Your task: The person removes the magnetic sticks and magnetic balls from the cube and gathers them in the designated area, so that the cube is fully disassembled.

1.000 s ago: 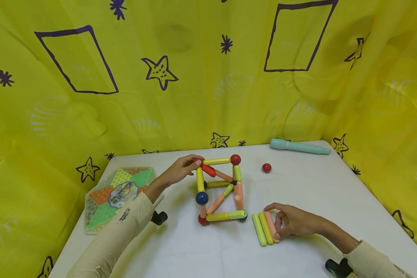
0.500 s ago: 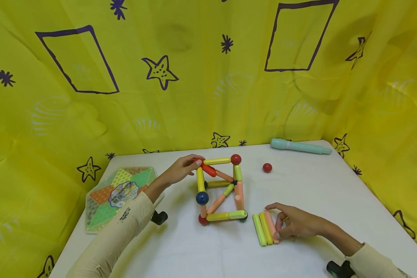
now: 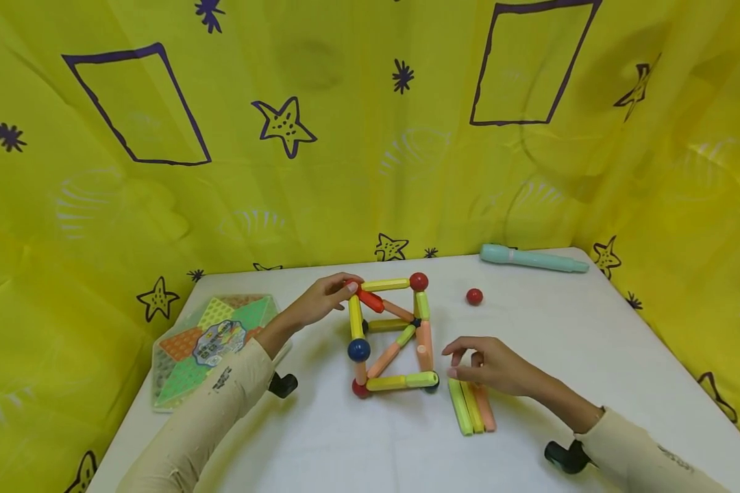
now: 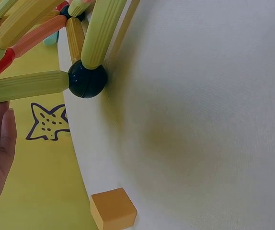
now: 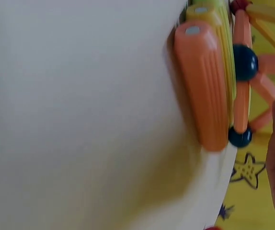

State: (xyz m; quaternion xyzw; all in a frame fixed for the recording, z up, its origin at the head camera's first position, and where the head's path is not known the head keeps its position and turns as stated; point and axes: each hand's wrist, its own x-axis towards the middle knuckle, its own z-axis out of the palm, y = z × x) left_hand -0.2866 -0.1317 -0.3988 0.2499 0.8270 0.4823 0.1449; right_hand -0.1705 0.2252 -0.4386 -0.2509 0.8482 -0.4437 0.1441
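In the head view a frame of magnetic sticks and balls stands mid-table, built from yellow, green, pink and red sticks. My left hand pinches the red ball at its upper left corner. A blue ball marks the near left corner, and another red ball the far right one. My right hand hovers over the far ends of three loose sticks, fingers loosely bent and holding nothing. Side by side lie a light green stick, a yellow stick and an orange-pink stick.
A loose red ball lies behind the sticks, and a mint-green tube at the back edge. Left of the frame sits a plastic case, partly behind my sleeve. The left wrist view shows an orange block on the table.
My right hand has lifted off the orange-pink stick and moved up and left toward the frame. The three sticks stay put. My left hand has not moved from the corner ball.
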